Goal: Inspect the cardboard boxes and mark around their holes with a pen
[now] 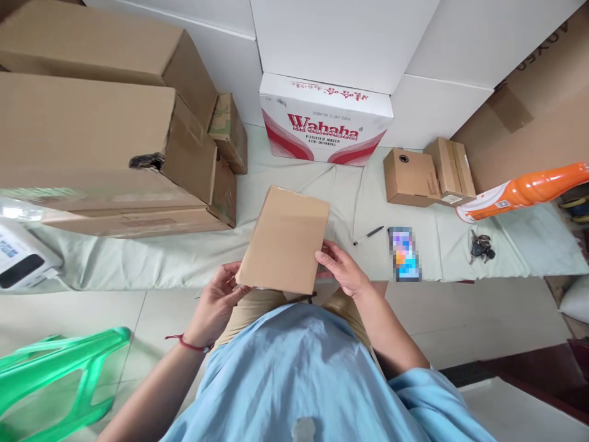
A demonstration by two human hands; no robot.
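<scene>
A plain brown cardboard box (286, 239) is tilted in front of me at the near edge of the cloth-covered table, its flat face turned up. My left hand (225, 287) grips its lower left corner, with the fingertips partly hidden beneath it. On the right edge my right hand (341, 265) holds the box, thumb on the face and fingers behind. Something clear and pinkish shows just behind the box's right side, too covered to name. A black pen (368, 236) and a phone (404, 253) with a blurred screen lie right of my right hand.
Large cardboard boxes (83, 135) fill the table's left side. A white Wahaha water carton (326, 126) stands at the back. Toward the right are small cartons (411, 176), an orange-and-white bottle (524, 191) and keys (481, 245). A green plastic stool (87, 368) stands on the floor at left.
</scene>
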